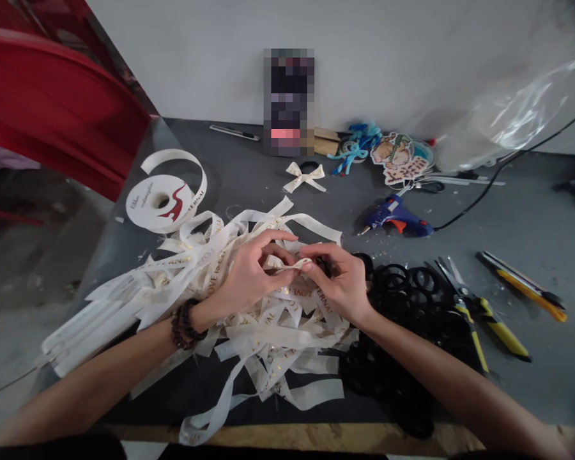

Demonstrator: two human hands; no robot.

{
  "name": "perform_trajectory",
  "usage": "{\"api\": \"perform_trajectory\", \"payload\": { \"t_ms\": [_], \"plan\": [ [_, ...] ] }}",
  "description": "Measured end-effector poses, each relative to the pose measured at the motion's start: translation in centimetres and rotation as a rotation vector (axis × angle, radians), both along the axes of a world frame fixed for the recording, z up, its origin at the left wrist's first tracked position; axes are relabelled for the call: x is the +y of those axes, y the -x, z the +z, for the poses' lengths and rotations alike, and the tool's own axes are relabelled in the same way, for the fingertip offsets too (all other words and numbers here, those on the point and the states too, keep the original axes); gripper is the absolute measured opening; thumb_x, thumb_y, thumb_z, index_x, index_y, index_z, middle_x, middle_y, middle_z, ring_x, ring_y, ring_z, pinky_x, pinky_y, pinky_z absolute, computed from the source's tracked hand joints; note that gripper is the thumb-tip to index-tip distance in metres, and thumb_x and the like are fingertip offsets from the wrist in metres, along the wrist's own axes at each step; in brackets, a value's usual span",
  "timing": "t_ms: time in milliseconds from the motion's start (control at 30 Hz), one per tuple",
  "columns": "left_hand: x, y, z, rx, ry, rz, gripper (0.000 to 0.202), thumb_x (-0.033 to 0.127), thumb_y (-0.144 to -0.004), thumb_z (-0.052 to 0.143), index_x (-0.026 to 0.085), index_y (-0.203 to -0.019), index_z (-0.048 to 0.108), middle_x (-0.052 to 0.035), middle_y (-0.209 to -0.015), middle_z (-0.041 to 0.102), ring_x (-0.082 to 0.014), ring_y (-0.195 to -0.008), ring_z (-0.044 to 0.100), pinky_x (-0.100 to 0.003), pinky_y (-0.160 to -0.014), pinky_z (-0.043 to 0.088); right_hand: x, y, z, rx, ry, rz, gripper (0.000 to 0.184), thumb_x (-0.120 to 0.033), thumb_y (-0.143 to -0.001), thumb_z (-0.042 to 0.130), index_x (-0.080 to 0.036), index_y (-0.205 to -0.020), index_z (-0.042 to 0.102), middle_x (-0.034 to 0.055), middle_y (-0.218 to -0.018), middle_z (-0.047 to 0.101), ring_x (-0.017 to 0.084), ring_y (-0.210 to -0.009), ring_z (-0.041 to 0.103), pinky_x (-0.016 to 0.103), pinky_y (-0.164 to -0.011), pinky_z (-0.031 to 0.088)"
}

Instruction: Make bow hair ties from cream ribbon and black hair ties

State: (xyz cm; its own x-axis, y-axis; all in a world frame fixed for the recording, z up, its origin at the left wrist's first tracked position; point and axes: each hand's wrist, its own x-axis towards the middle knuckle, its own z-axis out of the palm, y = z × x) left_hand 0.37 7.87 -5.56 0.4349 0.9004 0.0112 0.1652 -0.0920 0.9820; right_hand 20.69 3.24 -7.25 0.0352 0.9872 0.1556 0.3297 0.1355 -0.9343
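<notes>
Left grip (250, 269) and right grip (341, 281) pinch close together.

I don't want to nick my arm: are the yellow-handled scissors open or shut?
Open, a little: the scissors lie with their two blade tips apart in a narrow V and their handles spread.

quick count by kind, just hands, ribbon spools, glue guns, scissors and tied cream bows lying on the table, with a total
Hands: 2 (left hand, right hand, both on a ribbon)
Ribbon spool: 1
Glue gun: 1
Scissors: 1
Cream bow: 1
Total: 6
</notes>
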Motion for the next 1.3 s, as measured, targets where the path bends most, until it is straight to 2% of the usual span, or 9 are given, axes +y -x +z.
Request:
{"api": "perform_trajectory", "payload": {
  "t_ms": [167,267,400,500,633,833,1067,1167,1300],
  "plan": [
    [0.17,0.03,-0.15,-0.060,0.100,-0.014,0.046,0.039,-0.085,0.088,0.022,-0.122,0.067,-0.0026,-0.088,0.076,-0.0110,-0.059,0.063,-0.021,-0.045,0.044,-0.21,-0.06,-0.02,-0.044,-0.039,-0.029,0.012,-0.038,-0.096,0.075,-0.026,-0.095,0.077,0.0018,-0.089,0.079,0.019,-0.082,0.070,0.037,-0.080,0.053],
    [0.27,0.09,-0.39,-0.060,0.085,0.029,0.039,0.039,-0.080,0.092,0.022,-0.106,0.069,0.0030,-0.070,0.064,-0.0081,-0.050,0.050,-0.021,-0.042,0.037,-0.46,0.03,0.08,-0.013,-0.037,-0.011,0.013,-0.037,-0.097,0.074,-0.025,-0.095,0.075,0.0016,-0.087,0.077,0.016,-0.075,0.067,0.033,-0.072,0.051],
    [0.11,0.11,-0.51,-0.037,0.052,0.037,0.045,0.037,-0.080,0.093,0.024,-0.114,0.067,0.0066,-0.062,0.058,-0.0077,-0.046,0.045,-0.021,-0.040,0.031,-0.47,0.16,0.01,0.047,-0.014,-0.040,0.012,-0.035,-0.099,0.073,-0.024,-0.094,0.074,0.0002,-0.084,0.075,0.014,-0.073,0.064,0.030,-0.069,0.049],
    [-0.09,-0.01,-0.37,-0.018,-0.002,0.002,0.040,0.035,-0.083,0.091,0.023,-0.113,0.067,0.0033,-0.073,0.069,-0.0086,-0.052,0.056,-0.020,-0.044,0.039,-0.38,0.13,-0.18,0.094,-0.001,-0.032,0.012,-0.034,-0.100,0.071,-0.023,-0.094,0.073,-0.0009,-0.085,0.075,0.013,-0.074,0.065,0.029,-0.070,0.050],
    [-0.21,-0.15,-0.25,0.027,-0.073,-0.079,0.028,0.032,-0.087,0.086,0.021,-0.107,0.070,-0.0024,-0.094,0.077,-0.0142,-0.076,0.075,-0.019,-0.052,0.046,-0.45,0.02,-0.14,0.013,-0.042,-0.025,0.010,-0.032,-0.099,0.072,-0.024,-0.095,0.074,-0.0017,-0.084,0.075,0.012,-0.073,0.065,0.028,-0.069,0.050],
    [0.01,-0.04,-0.42,0.009,-0.049,-0.142,0.028,0.032,-0.088,0.085,0.020,-0.109,0.069,-0.0032,-0.098,0.076,-0.0149,-0.080,0.076,-0.018,-0.054,0.048,-0.50,0.12,0.05,-0.071,-0.116,-0.049,0.010,-0.030,-0.100,0.070,-0.024,-0.094,0.074,-0.0012,-0.084,0.076,0.014,-0.077,0.067,0.029,-0.073,0.051],
    [-0.14,-0.09,-0.40,-0.009,-0.127,-0.144,0.022,0.031,-0.090,0.084,0.020,-0.102,0.070,-0.0026,-0.094,0.075,-0.0145,-0.085,0.074,-0.022,-0.071,0.058,-0.55,0.13,-0.27,-0.035,-0.087,-0.063,0.013,-0.032,-0.102,0.067,-0.022,-0.094,0.069,-0.0002,-0.080,0.071,0.012,-0.063,0.060,0.027,-0.058,0.046],
    [-0.25,-0.08,-0.37,0.017,-0.169,-0.085,0.021,0.032,-0.092,0.082,0.020,-0.104,0.070,-0.0033,-0.096,0.074,-0.0144,-0.085,0.072,-0.021,-0.067,0.057,-0.43,0.10,-0.46,0.093,-0.039,-0.020,0.016,-0.038,-0.103,0.064,-0.023,-0.108,0.069,0.0010,-0.085,0.073,0.014,-0.068,0.063,0.029,-0.061,0.047],
    [-0.23,-0.03,-0.45,-0.026,-0.034,-0.041,0.040,0.035,-0.088,0.086,0.022,-0.121,0.068,-0.0054,-0.105,0.072,-0.0141,-0.079,0.069,-0.021,-0.060,0.056,-0.19,0.23,-0.55,0.214,-0.028,0.009,0.038,-0.041,-0.096,0.075,-0.026,-0.130,0.065,0.0013,-0.093,0.076,0.017,-0.078,0.067,0.033,-0.071,0.052]
  ]
}}
